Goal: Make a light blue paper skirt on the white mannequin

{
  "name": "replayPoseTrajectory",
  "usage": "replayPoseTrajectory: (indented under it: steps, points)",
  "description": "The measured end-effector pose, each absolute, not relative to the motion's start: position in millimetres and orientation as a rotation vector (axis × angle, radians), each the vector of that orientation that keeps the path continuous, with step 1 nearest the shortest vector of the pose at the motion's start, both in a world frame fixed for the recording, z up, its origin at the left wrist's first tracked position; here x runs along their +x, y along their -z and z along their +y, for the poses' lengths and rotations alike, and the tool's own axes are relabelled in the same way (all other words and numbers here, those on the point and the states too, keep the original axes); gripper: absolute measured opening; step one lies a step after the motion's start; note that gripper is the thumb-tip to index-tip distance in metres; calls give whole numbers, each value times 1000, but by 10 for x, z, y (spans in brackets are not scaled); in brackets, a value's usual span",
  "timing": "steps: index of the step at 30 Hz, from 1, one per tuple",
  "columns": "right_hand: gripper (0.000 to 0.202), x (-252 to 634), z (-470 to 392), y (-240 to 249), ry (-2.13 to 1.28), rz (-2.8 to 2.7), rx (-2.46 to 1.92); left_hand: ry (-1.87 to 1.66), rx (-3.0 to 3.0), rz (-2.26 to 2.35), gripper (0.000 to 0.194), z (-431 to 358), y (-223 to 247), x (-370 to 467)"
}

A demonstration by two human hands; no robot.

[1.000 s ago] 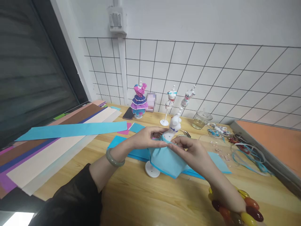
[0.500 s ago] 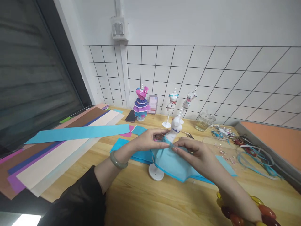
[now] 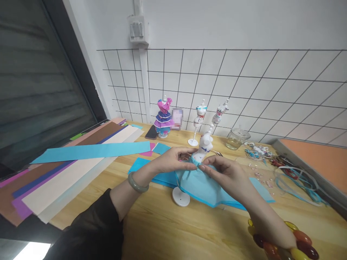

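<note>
Two hands gather a blue skirt [image 3: 202, 186] at the waist of a small white mannequin [image 3: 205, 144]

The mannequin is over the near middle of the counter [image 3: 162, 231], tilted with its neck toward the right. Its round white base [image 3: 181, 196] shows below the skirt's left edge; whether the base rests flat is hard to tell. The skirt flares from the waist, edged in a brighter blue.

The left hand [image 3: 175, 160], with a green bangle [image 3: 137, 183] at the wrist, comes from the left. Its fingers curl partly closed around the waist, thumb laid along the front of the gathered cloth; the fingertips behind the figure are hidden. The right hand [image 3: 229, 171], with a bracelet of large beads [image 3: 302, 237] behind it, has thumb and forefinger pinched together on the waistband, just beside the left thumb.

Flat blue cloth [image 3: 139, 166] lies behind and to both sides of the skirt. Farther left, a long blue strip [image 3: 89, 152] crosses a fan of coloured sheets [image 3: 67, 169]. Toward the wall stand a mannequin in a tiered dress [image 3: 162, 121], with a dark phone [image 3: 151, 132] beside it, and two slim figures [image 3: 200, 115]. To their right are a lidded glass jar [image 3: 235, 140], tangled cords [image 3: 295, 180] and an orange-surfaced tray [image 3: 320, 162].
</note>
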State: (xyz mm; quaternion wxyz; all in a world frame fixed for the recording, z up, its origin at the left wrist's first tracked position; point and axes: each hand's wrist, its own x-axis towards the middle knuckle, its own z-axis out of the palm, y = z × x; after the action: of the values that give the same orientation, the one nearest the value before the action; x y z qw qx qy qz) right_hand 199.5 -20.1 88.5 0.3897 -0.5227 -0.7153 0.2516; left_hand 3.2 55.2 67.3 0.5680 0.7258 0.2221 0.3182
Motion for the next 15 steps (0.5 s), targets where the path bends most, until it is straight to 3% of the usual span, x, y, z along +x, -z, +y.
replayPoseTrajectory:
  steps: [15]
  points:
    - [33, 1957, -189, -889, -671, -1761, -1301, -761, 1694, 542, 67, 523, -699, 42]
